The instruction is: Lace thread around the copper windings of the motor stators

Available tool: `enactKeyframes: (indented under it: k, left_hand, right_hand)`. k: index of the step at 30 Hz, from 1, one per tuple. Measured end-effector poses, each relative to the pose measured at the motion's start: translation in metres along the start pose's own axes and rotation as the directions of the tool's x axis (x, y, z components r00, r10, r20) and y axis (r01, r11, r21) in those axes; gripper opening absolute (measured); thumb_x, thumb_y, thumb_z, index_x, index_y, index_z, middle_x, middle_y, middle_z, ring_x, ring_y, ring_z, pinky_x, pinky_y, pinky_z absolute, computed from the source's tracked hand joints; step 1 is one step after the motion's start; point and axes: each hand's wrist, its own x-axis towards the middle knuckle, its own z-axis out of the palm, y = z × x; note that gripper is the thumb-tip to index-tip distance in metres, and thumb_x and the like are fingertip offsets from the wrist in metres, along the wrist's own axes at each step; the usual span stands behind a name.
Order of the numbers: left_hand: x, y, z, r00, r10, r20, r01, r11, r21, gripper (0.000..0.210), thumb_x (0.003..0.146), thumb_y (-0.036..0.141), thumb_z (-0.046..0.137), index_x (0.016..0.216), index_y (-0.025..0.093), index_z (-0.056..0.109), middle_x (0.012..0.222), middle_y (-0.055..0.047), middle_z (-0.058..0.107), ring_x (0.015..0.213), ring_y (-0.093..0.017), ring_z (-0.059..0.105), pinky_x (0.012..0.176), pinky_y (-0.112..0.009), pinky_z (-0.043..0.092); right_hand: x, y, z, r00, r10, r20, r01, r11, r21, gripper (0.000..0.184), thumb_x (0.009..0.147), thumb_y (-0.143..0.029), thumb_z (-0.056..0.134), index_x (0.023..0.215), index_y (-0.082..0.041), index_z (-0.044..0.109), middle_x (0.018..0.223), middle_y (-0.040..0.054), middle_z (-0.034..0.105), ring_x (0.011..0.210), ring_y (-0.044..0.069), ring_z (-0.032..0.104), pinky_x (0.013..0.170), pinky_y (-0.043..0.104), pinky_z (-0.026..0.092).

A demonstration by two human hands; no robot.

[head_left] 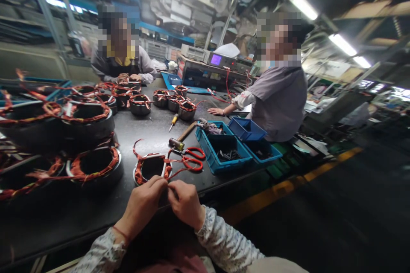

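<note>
A motor stator [138,174] with orange-red windings and a pale rim stands on the dark bench in front of me. My left hand [144,202] is closed in a pinch at its near edge. Beside it, my right hand [186,203] is pinched too, and the fingertips of both nearly meet. A red lead wire [175,174] runs from the right down to these fingertips, which hide the gripped part. Just beyond lie red-handled scissors [194,164] and a hammer [177,143], with a yellow-handled screwdriver [174,121] farther back.
Stacked stators [91,126] crowd the left; several more [141,106] stand farther back. Blue bins [229,164] with small dark parts sit at the bench's right edge. One co-worker [123,66] sits across; another [278,98] rests a hand on the bench, near a lit instrument [229,63].
</note>
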Motion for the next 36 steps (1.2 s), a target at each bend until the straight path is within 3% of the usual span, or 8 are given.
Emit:
enactKeyframes:
  k: [3, 8, 11, 20, 26, 31, 33, 36]
  left_hand:
    - [0.002, 0.0, -0.001, 0.996, -0.077, 0.039, 0.077, 0.997, -0.006, 0.027, 0.094, 0.021, 0.039, 0.081, 0.02, 0.062, 0.082, -0.002, 0.066, 0.062, -0.01, 0.061, 0.054, -0.016, 0.041]
    - [0.014, -0.002, -0.012, 0.957, -0.181, 0.226, 0.241, 0.93, -0.278, 0.023, 0.088, 0.028, 0.044, 0.072, 0.02, 0.059, 0.078, -0.002, 0.064, 0.069, -0.013, 0.061, 0.064, -0.02, 0.046]
    - [0.02, -0.004, -0.018, 0.93, -0.199, 0.31, 0.303, 0.891, -0.338, 0.022, 0.084, 0.029, 0.046, 0.069, 0.019, 0.059, 0.076, -0.003, 0.062, 0.07, -0.015, 0.061, 0.066, -0.023, 0.047]
    - [0.02, -0.003, -0.016, 0.932, -0.195, 0.305, 0.304, 0.879, -0.368, 0.023, 0.085, 0.029, 0.047, 0.069, 0.018, 0.06, 0.078, -0.003, 0.061, 0.071, -0.014, 0.06, 0.068, -0.023, 0.047]
    - [0.016, -0.005, -0.013, 0.942, -0.176, 0.284, 0.267, 0.908, -0.323, 0.023, 0.088, 0.025, 0.046, 0.071, 0.018, 0.06, 0.08, -0.001, 0.059, 0.07, -0.012, 0.06, 0.066, -0.02, 0.044]
    - [0.012, -0.008, -0.009, 0.95, -0.127, 0.285, 0.195, 0.954, -0.228, 0.025, 0.093, 0.025, 0.045, 0.075, 0.018, 0.061, 0.082, 0.0, 0.059, 0.068, -0.01, 0.061, 0.063, -0.019, 0.043]
    - [0.012, -0.009, -0.008, 0.951, -0.109, 0.29, 0.162, 0.973, -0.167, 0.026, 0.094, 0.024, 0.045, 0.076, 0.018, 0.061, 0.082, 0.0, 0.059, 0.066, -0.01, 0.061, 0.062, -0.019, 0.043]
    - [0.011, -0.009, -0.006, 0.952, -0.1, 0.288, 0.136, 0.985, -0.108, 0.025, 0.095, 0.023, 0.044, 0.078, 0.018, 0.062, 0.083, 0.0, 0.061, 0.066, -0.01, 0.062, 0.062, -0.019, 0.044]
  right_hand:
    - [-0.001, 0.001, 0.0, 1.0, -0.029, -0.002, 0.029, 0.998, -0.061, 0.022, 0.094, -0.019, 0.041, 0.085, -0.018, 0.062, 0.07, 0.0058, 0.065, 0.063, 0.016, 0.062, 0.059, 0.025, 0.045]
    - [-0.001, 0.002, 0.004, 0.996, -0.064, -0.056, 0.059, 0.994, -0.091, 0.025, 0.098, -0.022, 0.038, 0.087, -0.019, 0.06, 0.07, 0.0045, 0.066, 0.063, 0.014, 0.063, 0.058, 0.024, 0.044]
    - [-0.004, 0.001, 0.007, 0.991, -0.05, -0.126, 0.04, 0.996, -0.083, 0.024, 0.099, -0.023, 0.038, 0.088, -0.018, 0.059, 0.069, 0.004, 0.066, 0.061, 0.014, 0.063, 0.058, 0.024, 0.045]
    - [-0.008, -0.005, 0.004, 0.988, -0.131, -0.087, 0.128, 0.991, -0.034, 0.018, 0.096, -0.016, 0.042, 0.093, -0.015, 0.06, 0.077, 0.0076, 0.07, 0.069, 0.017, 0.068, 0.061, 0.026, 0.048]
    - [-0.004, -0.015, -0.001, 0.99, 0.131, -0.047, -0.125, 0.984, 0.124, 0.016, 0.087, -0.019, 0.052, 0.08, -0.015, 0.066, 0.069, 0.0057, 0.07, 0.06, 0.016, 0.066, 0.06, 0.024, 0.047]
    - [0.005, -0.019, -0.007, 0.907, 0.412, 0.09, -0.42, 0.867, 0.267, 0.02, 0.081, -0.024, 0.053, 0.069, -0.016, 0.066, 0.062, 0.0041, 0.068, 0.054, 0.014, 0.061, 0.054, 0.022, 0.044]
    - [0.007, -0.019, -0.007, 0.883, 0.457, 0.109, -0.468, 0.834, 0.294, 0.02, 0.079, -0.025, 0.052, 0.066, -0.016, 0.065, 0.06, 0.0038, 0.067, 0.053, 0.013, 0.059, 0.054, 0.022, 0.043]
    - [0.008, -0.019, -0.005, 0.886, 0.459, 0.071, -0.459, 0.843, 0.28, 0.02, 0.077, -0.025, 0.05, 0.063, -0.017, 0.062, 0.057, 0.0023, 0.063, 0.052, 0.012, 0.055, 0.054, 0.023, 0.041]
